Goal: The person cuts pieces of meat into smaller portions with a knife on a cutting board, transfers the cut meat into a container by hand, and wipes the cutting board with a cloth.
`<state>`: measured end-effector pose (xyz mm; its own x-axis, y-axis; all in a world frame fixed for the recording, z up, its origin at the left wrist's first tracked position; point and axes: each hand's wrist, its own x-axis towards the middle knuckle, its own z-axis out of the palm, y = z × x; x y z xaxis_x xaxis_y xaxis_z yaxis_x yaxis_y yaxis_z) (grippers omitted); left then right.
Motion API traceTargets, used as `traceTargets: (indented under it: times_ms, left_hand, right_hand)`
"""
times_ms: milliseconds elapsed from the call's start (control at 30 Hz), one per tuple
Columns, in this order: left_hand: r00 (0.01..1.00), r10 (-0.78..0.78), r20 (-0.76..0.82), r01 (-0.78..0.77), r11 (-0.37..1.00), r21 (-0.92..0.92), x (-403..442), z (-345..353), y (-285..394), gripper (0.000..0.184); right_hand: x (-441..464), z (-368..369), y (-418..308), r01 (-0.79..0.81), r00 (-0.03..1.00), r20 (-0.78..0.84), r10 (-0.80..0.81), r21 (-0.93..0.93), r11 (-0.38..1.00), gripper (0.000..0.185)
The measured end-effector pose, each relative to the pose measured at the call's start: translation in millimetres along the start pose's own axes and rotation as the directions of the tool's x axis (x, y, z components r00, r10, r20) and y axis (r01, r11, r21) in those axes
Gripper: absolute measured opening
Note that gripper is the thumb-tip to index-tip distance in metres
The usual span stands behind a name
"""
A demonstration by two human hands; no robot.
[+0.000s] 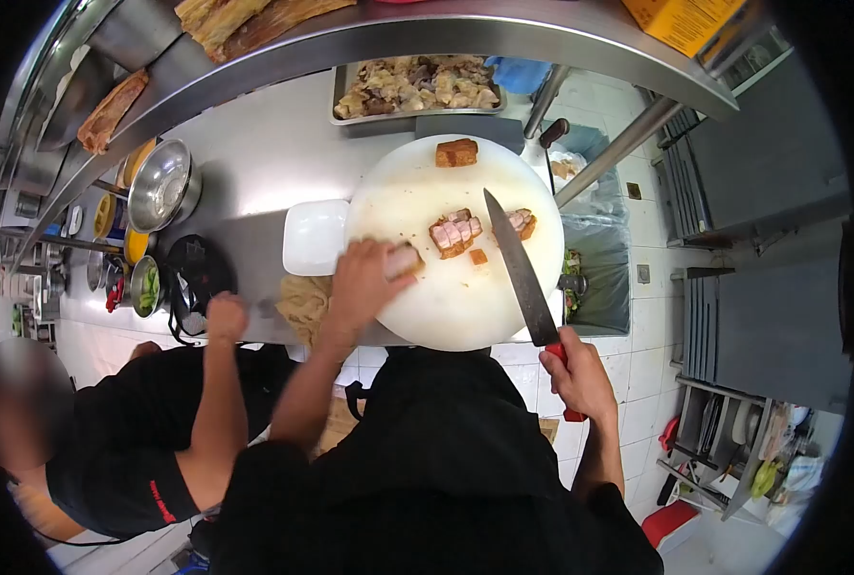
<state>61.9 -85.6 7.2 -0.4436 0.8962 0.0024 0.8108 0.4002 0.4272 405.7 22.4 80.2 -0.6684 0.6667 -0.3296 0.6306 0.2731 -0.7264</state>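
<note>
My right hand (583, 378) is wrapped round the red handle of a large knife (523, 273), its blade slanting up and left over the right part of a round white cutting board (417, 307). At the board's left side, my left hand (364, 287) is closed round a piece of meat (405, 262); motion blurs its fingers. Sliced meat (455, 233) sits near the board's middle, with a small brown bit (478, 257) below it. More cut meat (522, 224) is partly behind the blade. A brown block of meat (456, 152) rests near the top edge.
A square white dish (315, 238) touches the board's left side, above a tan cloth (304, 305). Behind are a tray of meat pieces (417, 88) and a metal shelf (427, 40). A co-worker (149, 431) is at the left; a lined bin (601, 278) stands right.
</note>
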Motion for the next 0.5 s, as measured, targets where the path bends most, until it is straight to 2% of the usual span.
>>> traceTargets:
  times_ms: [33,67,133,167,233,267,333,367,433,467,500]
  left_hand:
    - [0.993,-0.102,-0.052,0.102,0.995,-0.002,-18.9,4.5,16.5,0.065]
    - [0.992,-0.116,-0.045,0.116,0.993,-0.005,-27.5,11.3,21.8,0.065]
    - [0.955,-0.154,-0.253,0.143,0.988,-0.061,-39.5,19.6,26.1,0.066]
    - [0.951,-0.174,-0.254,0.162,0.984,-0.069,-43.0,18.4,25.3,0.066]
    - [0.923,-0.092,-0.372,0.035,0.987,-0.159,-40.1,8.4,25.3,0.059]
    - [0.918,-0.104,-0.383,0.045,0.986,-0.16,-40.3,4.7,18.0,0.059]
    - [0.903,0.073,-0.423,-0.222,0.923,-0.315,-46.7,-5.3,-3.5,0.049]
    - [0.903,0.07,-0.423,-0.22,0.922,-0.318,-46.2,-8.8,-12.6,0.049]
    - [0.858,0.341,-0.385,-0.462,0.839,-0.287,-37.2,-11.7,-26.3,0.039]
    - [0.858,0.34,-0.386,-0.463,0.837,-0.292,-29.7,-9.7,-26.6,0.039]
    - [0.835,0.432,-0.34,-0.529,0.799,-0.286,-20.8,-7.5,-25.4,0.036]
  right_hand:
    - [1.9,2.2,-4.0,-0.002,1.0,0.009,0.002,0.001,1.0,0.018]
    - [3.3,4.1,-8.0,-0.015,0.999,0.042,0.015,0.001,1.0,0.018]
    - [8.5,8.9,-14.5,-0.046,0.994,0.1,0.045,0.004,0.999,0.019]
    - [10.9,9.6,-21.1,-0.042,0.992,0.116,0.043,-0.008,0.999,0.019]
    - [19.8,7.7,-38.8,-0.014,0.99,0.136,0.026,-0.088,0.996,0.024]
    - [23.0,9.7,-44.5,0.031,0.993,0.116,-0.017,-0.119,0.992,0.023]
    - [32.3,16.3,-53.6,0.079,0.99,0.128,-0.06,-0.145,0.986,0.022]
    - [36.5,20.0,-58.5,0.113,0.987,0.129,-0.092,-0.165,0.98,0.022]
    - [44.9,30.3,-71.7,0.191,0.972,0.181,-0.151,-0.234,0.953,0.021]
    - [47.6,36.5,-77.7,0.244,0.961,0.198,-0.192,-0.282,0.928,0.019]
    - [48.7,42.6,-83.9,0.297,0.948,0.217,-0.234,-0.327,0.897,0.018]
